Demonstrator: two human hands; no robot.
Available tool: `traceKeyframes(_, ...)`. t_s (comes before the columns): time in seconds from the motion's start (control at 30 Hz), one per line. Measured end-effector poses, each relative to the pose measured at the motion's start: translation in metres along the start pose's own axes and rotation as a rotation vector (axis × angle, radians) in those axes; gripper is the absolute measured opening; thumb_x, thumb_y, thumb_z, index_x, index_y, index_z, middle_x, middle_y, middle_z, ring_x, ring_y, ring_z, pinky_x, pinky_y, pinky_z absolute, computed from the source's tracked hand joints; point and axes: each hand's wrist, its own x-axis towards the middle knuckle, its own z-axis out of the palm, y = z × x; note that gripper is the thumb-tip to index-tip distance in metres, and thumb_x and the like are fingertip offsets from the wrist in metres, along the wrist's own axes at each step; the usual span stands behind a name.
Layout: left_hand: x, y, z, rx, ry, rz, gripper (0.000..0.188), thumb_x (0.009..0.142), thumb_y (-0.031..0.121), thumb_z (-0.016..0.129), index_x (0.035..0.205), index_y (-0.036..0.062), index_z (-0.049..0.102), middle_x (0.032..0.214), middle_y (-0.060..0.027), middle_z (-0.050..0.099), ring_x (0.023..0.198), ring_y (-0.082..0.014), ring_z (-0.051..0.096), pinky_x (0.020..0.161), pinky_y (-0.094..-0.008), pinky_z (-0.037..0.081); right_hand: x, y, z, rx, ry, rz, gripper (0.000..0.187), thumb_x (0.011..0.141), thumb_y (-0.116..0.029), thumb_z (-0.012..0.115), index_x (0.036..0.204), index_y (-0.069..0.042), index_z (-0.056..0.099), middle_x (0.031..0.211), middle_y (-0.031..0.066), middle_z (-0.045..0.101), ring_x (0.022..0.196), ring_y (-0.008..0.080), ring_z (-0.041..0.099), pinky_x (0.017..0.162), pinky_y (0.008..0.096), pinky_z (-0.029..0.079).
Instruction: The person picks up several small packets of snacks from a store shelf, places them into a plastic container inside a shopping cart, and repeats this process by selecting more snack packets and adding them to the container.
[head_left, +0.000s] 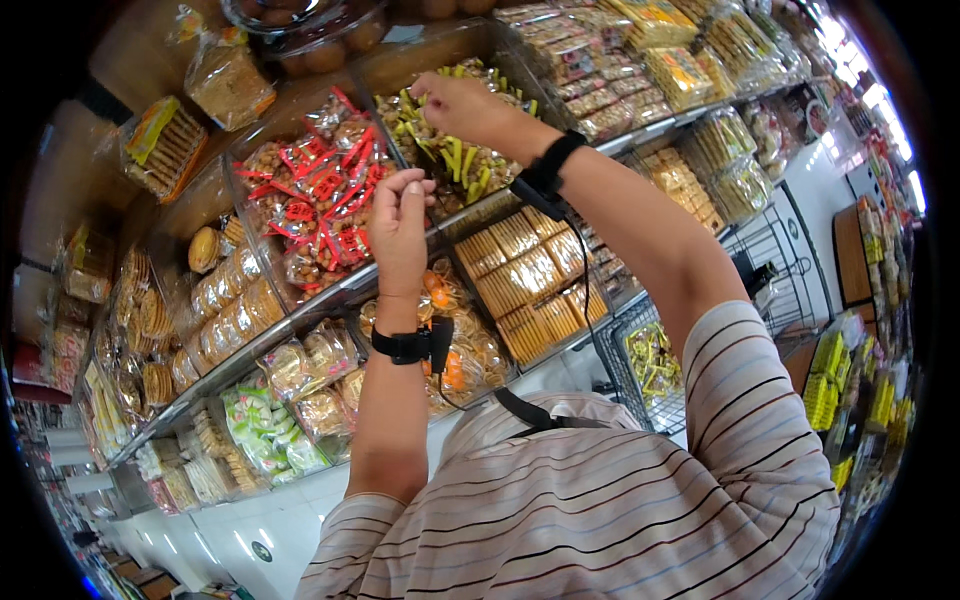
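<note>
My right hand reaches into a clear bin of small packets with yellow-green ties. Its fingers point down and are closed at the packets; what is between them is hidden. Over the divider between this bin and its left neighbour is my left hand, fingers curled in towards the thumb, with nothing visible in them. That neighbouring bin holds clear bags of brown nuts or snacks with red ties and labels. Each wrist wears a black strap with a small device, and a cable runs from it.
Below the bins' metal front edge are wrapped golden biscuits, orange-marked packets and green-white packets. Round wrapped cookies fill the left bin. A wire shopping basket with yellow packets stands by my right side, near a cart.
</note>
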Motion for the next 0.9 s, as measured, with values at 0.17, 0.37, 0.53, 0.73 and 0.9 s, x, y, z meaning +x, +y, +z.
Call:
traceKeyframes(0.17, -0.003, 0.001, -0.012, 0.055, 0.04, 0.04, 0.018, 0.102, 0.011, 0.054, 0.112, -0.0003, 0.062, 0.101, -0.0075, 0.068, 0.086, -0.0121, 0.061, 0.08, -0.0268, 0.051, -0.087, -0.033, -0.07, 0.505, 0.188, 0.145, 0.027, 0.092, -0.022, 0.063, 0.111, -0.002, 0.062, 0.093, 0.0063, 0.07, 0.08, 0.0145, 0.066, 0.069, 0.0296, 0.053)
traceKeyframes(0.37, -0.02, 0.028, 0.033, 0.227, 0.039, 0.066, 0.021, 0.102, 0.015, 0.055, 0.116, 0.0012, 0.062, 0.098, -0.007, 0.069, 0.089, -0.0126, 0.061, 0.081, -0.0271, 0.05, -0.279, -0.016, -0.147, 0.759, 0.428, 0.539, 0.026, 0.101, -0.02, 0.055, 0.121, -0.003, 0.058, 0.094, 0.0057, 0.068, 0.081, 0.0096, 0.065, 0.065, 0.022, 0.049)
traceKeyframes(0.53, -0.077, 0.029, 0.103, 0.193, -0.255, -0.134, 0.021, 0.102, 0.016, 0.054, 0.115, 0.0008, 0.061, 0.097, -0.0058, 0.067, 0.084, -0.0116, 0.059, 0.079, -0.026, 0.049, -0.427, 0.043, -0.157, 0.938, 0.805, 0.862, 0.023, 0.099, -0.015, 0.055, 0.116, -0.001, 0.058, 0.095, 0.0089, 0.068, 0.077, 0.0134, 0.066, 0.062, 0.0246, 0.051)
traceKeyframes(0.73, -0.178, -0.029, 0.223, 0.154, -0.938, -0.513, 0.021, 0.098, 0.015, 0.06, 0.113, 0.0004, 0.062, 0.093, -0.002, 0.064, 0.082, -0.0088, 0.059, 0.074, -0.023, 0.048, -0.595, 0.063, -0.16, 1.054, 1.239, 1.016, 0.022, 0.098, -0.015, 0.056, 0.115, -0.001, 0.057, 0.094, 0.0095, 0.067, 0.081, 0.0158, 0.066, 0.065, 0.0266, 0.052)
traceKeyframes(0.9, -0.243, -0.081, 0.306, 0.294, -1.312, -0.601, 0.023, 0.099, 0.022, 0.058, 0.111, 0.0028, 0.063, 0.093, -0.0014, 0.065, 0.079, -0.009, 0.059, 0.071, -0.0239, 0.048, -0.697, 0.065, -0.148, 1.117, 1.426, 1.155, 0.02, 0.099, -0.016, 0.055, 0.112, -0.001, 0.057, 0.092, 0.0087, 0.067, 0.08, 0.0164, 0.066, 0.066, 0.0281, 0.053)
